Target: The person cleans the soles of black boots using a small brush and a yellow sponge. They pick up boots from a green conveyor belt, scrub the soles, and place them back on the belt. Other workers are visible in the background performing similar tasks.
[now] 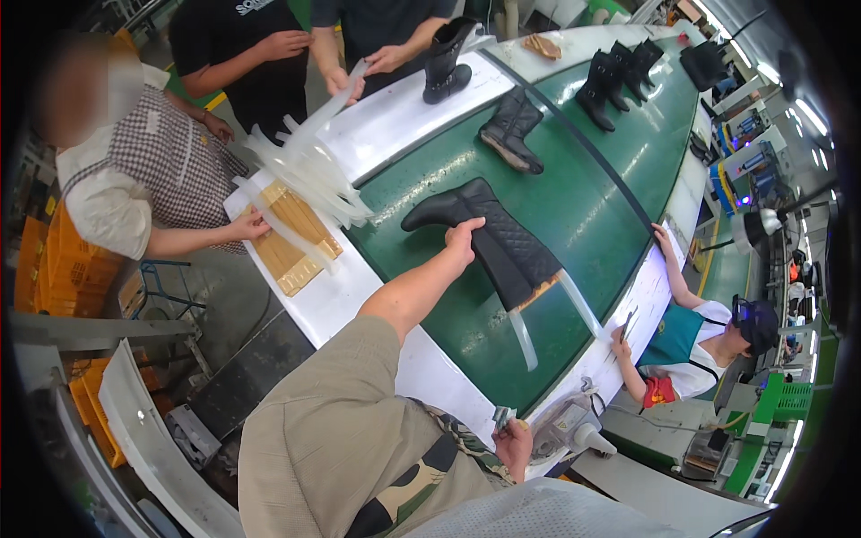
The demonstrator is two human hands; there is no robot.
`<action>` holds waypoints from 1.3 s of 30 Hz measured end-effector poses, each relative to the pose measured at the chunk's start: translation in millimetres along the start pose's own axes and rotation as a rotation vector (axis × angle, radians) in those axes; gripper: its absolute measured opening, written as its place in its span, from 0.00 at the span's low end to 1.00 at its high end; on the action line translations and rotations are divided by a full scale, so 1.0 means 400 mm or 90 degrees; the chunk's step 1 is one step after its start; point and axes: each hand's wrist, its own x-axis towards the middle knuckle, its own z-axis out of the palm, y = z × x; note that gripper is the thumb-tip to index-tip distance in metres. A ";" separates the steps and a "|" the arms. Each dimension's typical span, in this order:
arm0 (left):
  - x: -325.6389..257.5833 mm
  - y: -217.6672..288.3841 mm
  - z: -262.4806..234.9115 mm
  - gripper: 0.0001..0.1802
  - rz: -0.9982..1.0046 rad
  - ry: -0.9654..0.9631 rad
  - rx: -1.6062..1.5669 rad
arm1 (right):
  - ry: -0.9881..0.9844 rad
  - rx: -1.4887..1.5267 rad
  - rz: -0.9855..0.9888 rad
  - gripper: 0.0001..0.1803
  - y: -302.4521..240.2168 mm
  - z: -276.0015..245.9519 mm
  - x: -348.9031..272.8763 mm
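At the green belt, tall black boot in left hand.

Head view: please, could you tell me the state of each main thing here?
Quilted boot: on its side, two strips trailing from its opening.
Left hand: closed on that boot.
Right hand: closed on a small object.
Short boot: lying on its side.
Topmost boot: upright.
Pale strip heap: loose, overlapping.
Green belt: cannot tell whether moving.
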 end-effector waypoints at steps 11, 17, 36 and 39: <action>-0.425 0.058 -0.052 0.19 -0.091 -0.225 -0.028 | -0.164 0.045 -0.226 0.05 -0.011 -0.012 -0.327; -0.552 0.089 -0.109 0.15 -0.041 -0.269 0.067 | -0.239 0.131 -0.286 0.08 -0.020 -0.056 -0.455; -0.911 0.399 -0.040 0.20 0.083 -0.458 0.649 | -0.203 0.118 -0.254 0.05 0.078 -0.129 -0.485; -0.871 0.434 -0.001 0.22 0.041 -0.449 0.839 | -0.228 0.084 -0.255 0.04 0.115 -0.135 -0.467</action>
